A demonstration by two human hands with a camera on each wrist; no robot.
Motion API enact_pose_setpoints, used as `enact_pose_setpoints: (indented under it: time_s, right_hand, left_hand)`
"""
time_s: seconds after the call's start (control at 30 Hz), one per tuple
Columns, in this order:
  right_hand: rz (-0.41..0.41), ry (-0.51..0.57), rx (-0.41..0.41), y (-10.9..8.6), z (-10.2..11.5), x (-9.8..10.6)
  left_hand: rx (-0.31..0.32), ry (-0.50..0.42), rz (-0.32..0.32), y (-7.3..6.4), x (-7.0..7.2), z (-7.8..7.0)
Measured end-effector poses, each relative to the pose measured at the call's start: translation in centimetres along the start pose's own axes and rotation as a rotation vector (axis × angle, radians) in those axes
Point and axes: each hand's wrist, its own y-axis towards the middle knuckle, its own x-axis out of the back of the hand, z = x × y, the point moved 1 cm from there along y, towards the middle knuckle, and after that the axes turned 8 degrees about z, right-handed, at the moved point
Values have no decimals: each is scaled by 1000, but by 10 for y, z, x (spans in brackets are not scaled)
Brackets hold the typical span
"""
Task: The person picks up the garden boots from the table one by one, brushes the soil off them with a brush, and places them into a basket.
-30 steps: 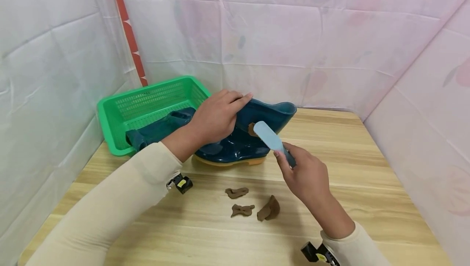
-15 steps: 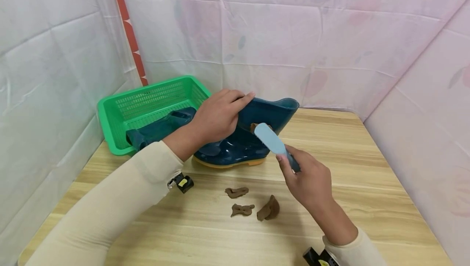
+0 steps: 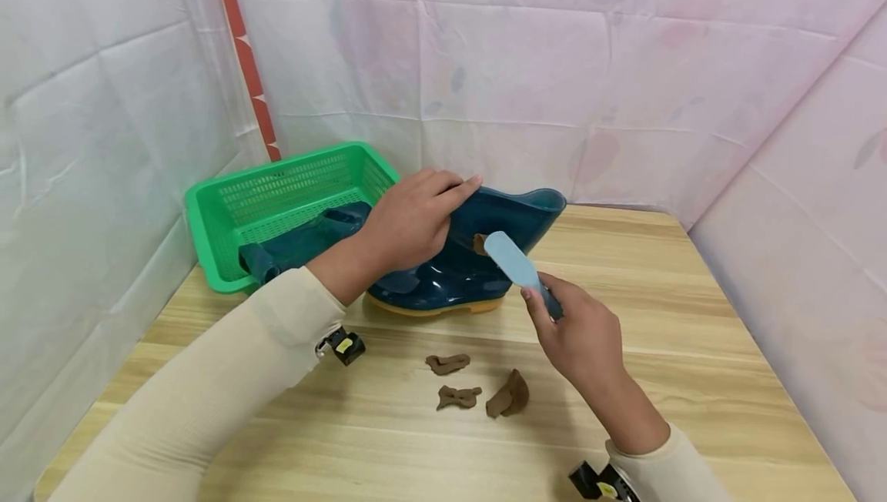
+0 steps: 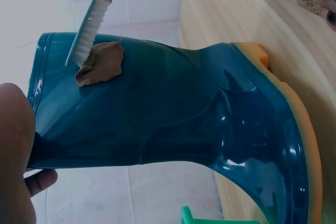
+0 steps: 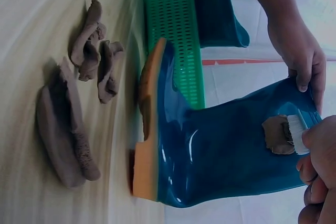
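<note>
At the wooden bench (image 3: 388, 452), my left grip (image 3: 410, 221) clasps a blue rubber boot (image 4: 168, 98), my right grip (image 3: 584, 332) a pale-blue bristled brush (image 3: 511, 259).

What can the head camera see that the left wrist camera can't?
Only the head view shows the second boot at the green basket and the red strip on the wall.

Only the left wrist view shows the white bristles of the brush.

Both show the held boot, its brown patch, the brush, and at least part of the left hand, right hand and green basket.
</note>
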Motion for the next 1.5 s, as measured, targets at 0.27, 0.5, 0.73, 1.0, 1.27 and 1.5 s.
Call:
enact_pose_setpoints:
  time_s: [0.27,0.5,0.73,1.0,1.27,1.5]
  right_hand:
    - [39,8,-16,-7,0,-2]
    - [92,8,-38,-14,0,-6]
    - [95,15,37,-17,6,-2]
    - [-26,67,112,-14,11,13]
    - [-50,62,71,-16,5,16]
    - [-52,62,52,-18,1,16]
  left_hand:
    - [4,1,1,1,0,2]
    - [33,-14,18,0,-1,2]
    - [22,-13,8,0,-2,3]
    - [9,-18,-15,1,-2,3]
    - [6,-19,-13,4,-3,1]
    - [60,70,54,18,8,-7]
